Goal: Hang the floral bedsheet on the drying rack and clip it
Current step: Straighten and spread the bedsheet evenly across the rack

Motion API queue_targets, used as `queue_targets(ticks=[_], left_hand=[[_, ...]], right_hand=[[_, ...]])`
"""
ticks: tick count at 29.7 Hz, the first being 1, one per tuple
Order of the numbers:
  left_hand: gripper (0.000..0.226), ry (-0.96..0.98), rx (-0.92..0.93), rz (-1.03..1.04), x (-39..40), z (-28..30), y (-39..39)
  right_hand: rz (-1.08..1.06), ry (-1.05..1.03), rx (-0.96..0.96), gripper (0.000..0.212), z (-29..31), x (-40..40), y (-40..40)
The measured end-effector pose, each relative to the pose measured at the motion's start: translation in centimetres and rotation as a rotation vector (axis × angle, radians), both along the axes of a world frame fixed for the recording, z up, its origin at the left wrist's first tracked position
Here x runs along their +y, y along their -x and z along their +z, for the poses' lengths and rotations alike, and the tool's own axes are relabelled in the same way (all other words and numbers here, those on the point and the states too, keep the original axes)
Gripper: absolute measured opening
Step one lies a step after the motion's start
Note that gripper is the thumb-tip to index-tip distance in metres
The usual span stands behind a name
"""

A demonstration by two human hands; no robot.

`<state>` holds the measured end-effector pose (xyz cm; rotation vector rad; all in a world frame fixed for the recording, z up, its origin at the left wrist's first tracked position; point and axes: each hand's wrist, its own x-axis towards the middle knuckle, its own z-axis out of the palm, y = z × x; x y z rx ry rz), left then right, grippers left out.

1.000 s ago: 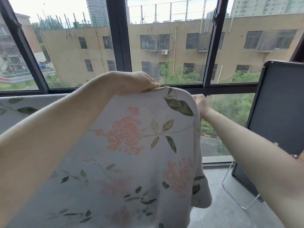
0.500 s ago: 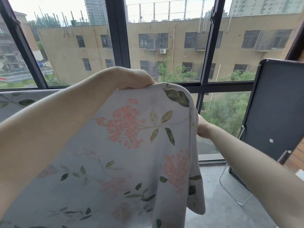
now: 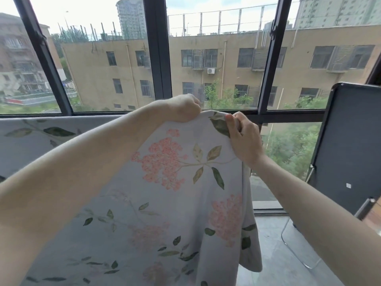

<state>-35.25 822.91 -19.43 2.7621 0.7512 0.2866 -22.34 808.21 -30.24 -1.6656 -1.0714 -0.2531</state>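
The floral bedsheet, pale grey with pink blossoms and green leaves, hangs draped in front of me and stretches off to the left. The rack under it is hidden by the cloth. My left hand grips the sheet's top fold from above. My right hand pinches the sheet's top right corner, thumb on the front over a green leaf. The two hands sit close together at the top edge. No clip is visible.
A dark-framed window runs along the back, looking onto a tan building. A dark folded panel on a metal frame leans at the right. Grey floor tiles show below the sheet's right edge.
My right hand came out from behind the sheet's right edge, rose, and now pinches the top corner from the front. My left hand keeps its grip on the top fold.
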Motion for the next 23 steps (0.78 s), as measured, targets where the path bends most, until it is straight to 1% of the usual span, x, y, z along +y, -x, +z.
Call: queue_targets(ticks=[1, 4, 6, 8, 10, 14, 16, 18, 20, 21, 23], left_hand=[[0.032, -0.025, -0.076, -0.005, -0.2, -0.3, 0.2], [0.030, -0.246, -0.264, -0.007, -0.5, -1.9, 2.5], [0.027, -0.357, -0.335, -0.030, -0.1, -2.8, 4.1], [0.030, -0.440, -0.355, -0.039, 0.6, -3.6, 6.2], [0.040, -0.520, -0.339, -0.027, 1.8, -4.2, 8.6], [0.059, -0.545, -0.345, 0.060, 4.7, -4.9, 13.1], [0.063, -0.591, -0.381, 0.121, 6.0, -5.3, 15.5], [0.062, -0.632, -0.394, 0.146, 6.6, -5.8, 16.7], [0.058, -0.634, -0.386, 0.191, 6.6, -6.2, 17.1], [0.056, -0.618, -0.385, 0.215, 6.8, -6.2, 17.1], [0.056, -0.586, -0.386, 0.226, 6.8, -6.2, 16.2]], right_hand=[[-0.015, -0.016, -0.015, 0.049, -0.1, 0.0, -0.2], [-0.009, -0.048, -0.040, 0.056, 0.0, 0.4, 0.4], [-0.020, -0.048, -0.027, 0.058, 0.3, 0.6, 0.3], [-0.013, -0.060, 0.027, 0.058, 0.5, 0.5, 0.4], [-0.026, -0.074, 0.062, 0.059, 0.7, 0.3, 0.6], [-0.071, -0.063, 0.091, 0.061, 0.9, 0.0, 0.5], [-0.072, -0.062, 0.087, 0.060, 0.7, -0.1, 0.9], [-0.096, -0.065, 0.085, 0.058, 0.4, -0.4, 0.8], [-0.126, -0.064, 0.070, 0.053, 0.1, -0.2, 1.4], [-0.151, -0.072, 0.034, 0.046, 0.1, 0.1, 2.0], [-0.199, -0.099, -0.075, 0.017, 0.4, 0.5, 3.4]])
